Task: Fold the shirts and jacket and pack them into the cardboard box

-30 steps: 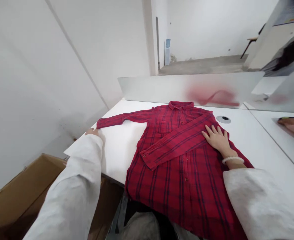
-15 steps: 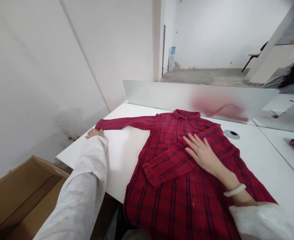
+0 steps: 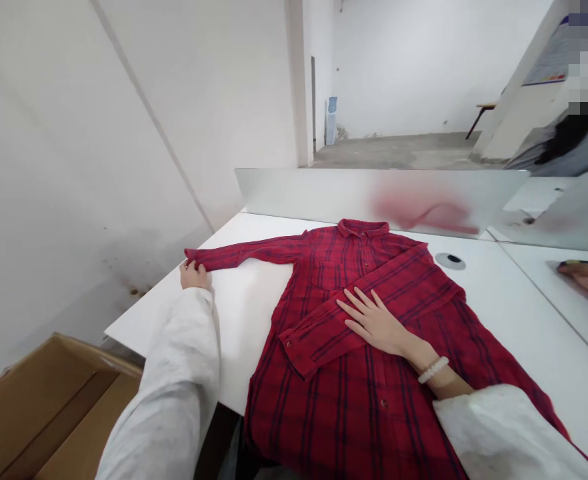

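Head view: the left hand [image 3: 194, 275] pinches the cuff [image 3: 194, 255] of a red plaid flannel long-sleeved shirt [image 3: 324, 413], lying spread at 12 o'clock on a flat white table [image 3: 244, 320]; the right hand [image 3: 374, 323] rests open, gripping nothing, on the folded sleeve [image 3: 374, 290].

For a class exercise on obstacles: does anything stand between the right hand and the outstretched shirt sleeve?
Only the shirt itself: the right hand rests on its folded-over sleeve, and the shirt's front lies between that hand and the outstretched sleeve.
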The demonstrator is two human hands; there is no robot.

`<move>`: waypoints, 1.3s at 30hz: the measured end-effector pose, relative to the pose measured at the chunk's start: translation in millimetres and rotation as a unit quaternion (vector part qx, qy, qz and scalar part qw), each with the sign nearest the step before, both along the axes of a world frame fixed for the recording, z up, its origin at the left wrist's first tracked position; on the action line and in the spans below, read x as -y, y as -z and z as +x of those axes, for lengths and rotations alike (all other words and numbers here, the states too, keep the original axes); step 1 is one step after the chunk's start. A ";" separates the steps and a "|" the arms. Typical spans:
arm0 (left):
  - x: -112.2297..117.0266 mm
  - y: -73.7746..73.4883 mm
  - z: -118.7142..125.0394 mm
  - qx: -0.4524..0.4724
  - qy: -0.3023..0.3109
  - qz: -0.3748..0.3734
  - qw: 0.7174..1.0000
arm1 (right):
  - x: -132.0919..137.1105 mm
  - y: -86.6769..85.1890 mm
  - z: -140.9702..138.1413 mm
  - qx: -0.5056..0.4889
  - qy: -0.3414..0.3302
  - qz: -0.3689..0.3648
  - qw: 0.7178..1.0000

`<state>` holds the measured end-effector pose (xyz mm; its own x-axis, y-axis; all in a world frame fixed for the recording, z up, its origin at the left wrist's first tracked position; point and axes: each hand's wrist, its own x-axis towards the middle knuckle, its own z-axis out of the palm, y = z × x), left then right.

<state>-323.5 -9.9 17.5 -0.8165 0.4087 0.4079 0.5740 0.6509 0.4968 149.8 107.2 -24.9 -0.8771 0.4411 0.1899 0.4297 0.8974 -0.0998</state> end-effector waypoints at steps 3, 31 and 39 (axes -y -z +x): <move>-13.3 -23.8 40.1 -0.045 0.088 0.081 0.992 | 1.2 -2.6 -1.0 -0.020 -0.001 -0.042 0.999; -82.8 6.9 216.4 -0.161 0.600 -0.105 0.776 | -24.2 -63.1 17.0 -0.565 0.159 -0.573 0.572; -71.4 2.6 214.1 -0.184 0.642 -0.096 0.738 | 1.3 -121.2 25.4 -0.600 0.137 -0.572 0.543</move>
